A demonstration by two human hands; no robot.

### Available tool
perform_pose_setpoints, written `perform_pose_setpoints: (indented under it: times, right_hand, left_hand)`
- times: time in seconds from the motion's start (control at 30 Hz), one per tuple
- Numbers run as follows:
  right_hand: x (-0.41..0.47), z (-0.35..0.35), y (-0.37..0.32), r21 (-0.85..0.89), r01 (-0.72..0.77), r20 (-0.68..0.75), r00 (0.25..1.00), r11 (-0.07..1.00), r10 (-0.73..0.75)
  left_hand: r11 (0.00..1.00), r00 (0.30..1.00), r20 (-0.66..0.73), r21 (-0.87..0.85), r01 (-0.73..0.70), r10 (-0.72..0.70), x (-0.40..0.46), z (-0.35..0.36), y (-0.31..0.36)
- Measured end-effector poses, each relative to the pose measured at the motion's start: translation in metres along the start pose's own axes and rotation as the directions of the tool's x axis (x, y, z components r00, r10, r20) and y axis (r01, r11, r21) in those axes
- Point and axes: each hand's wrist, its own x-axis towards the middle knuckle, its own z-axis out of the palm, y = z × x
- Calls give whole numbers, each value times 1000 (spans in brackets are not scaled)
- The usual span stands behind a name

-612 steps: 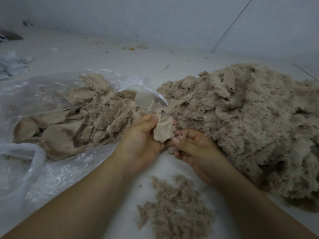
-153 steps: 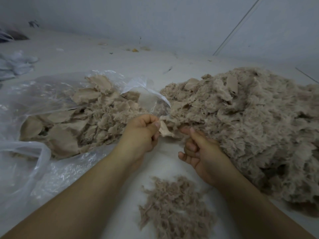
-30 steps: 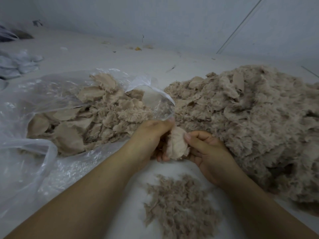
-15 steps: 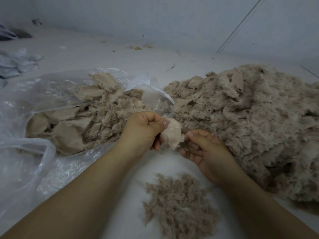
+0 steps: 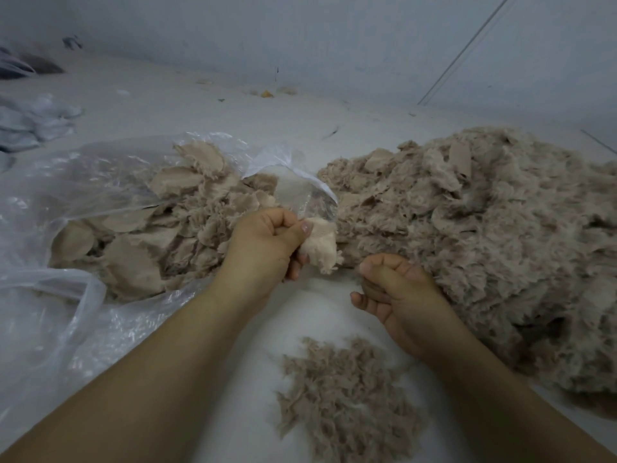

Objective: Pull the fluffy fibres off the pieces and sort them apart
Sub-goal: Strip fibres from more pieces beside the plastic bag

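My left hand (image 5: pixel 267 243) pinches a small beige fluffy piece (image 5: pixel 320 245) between thumb and fingers, holding it above the white surface. My right hand (image 5: pixel 397 292) sits just below and right of it, fingers curled with a small tuft of fibre (image 5: pixel 369 289) between thumb and fingers. A big heap of fluffy beige pieces (image 5: pixel 484 235) lies to the right. A low pile of pulled fibres (image 5: pixel 347 402) lies near me between my forearms. A clear plastic bag (image 5: pixel 66 202) on the left holds flat stripped pieces (image 5: pixel 133 248).
The white surface (image 5: pixel 233 115) runs back to a pale wall. Crumpled bluish-white plastic (image 5: pixel 30 121) lies at the far left. Small scraps of debris (image 5: pixel 267 93) sit near the wall.
My right hand has pulled down and away from the piece, which my left hand keeps holding. A second ago both hands were closed together around that piece.
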Motion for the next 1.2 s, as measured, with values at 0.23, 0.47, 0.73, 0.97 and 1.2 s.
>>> perform_pose_setpoints:
  times: [0.23,0.47,0.73,0.97,1.2]
  right_hand:
    - [-4,2,-2,-31,49,131,990,998,-45]
    - [-3,3,-3,-59,18,71,997,998,-14]
    - [-3,2,-1,-21,-2,-24,1000,1000,2]
    - [-1,3,-2,25,-19,-49,999,1000,20]
    - [-4,3,-3,13,-8,-3,1000,1000,8]
  left_hand:
    - [999,996,94,36,-8,5,-8,10,-1]
    - [998,1000,-16,58,-5,6,-9,13,-2]
    - [882,863,-310,388,-268,399,1,-5,8]
    - [96,852,91,982,-163,516,15,-31,14]
    - [-59,975,14,998,-1,222,9,-25,10]
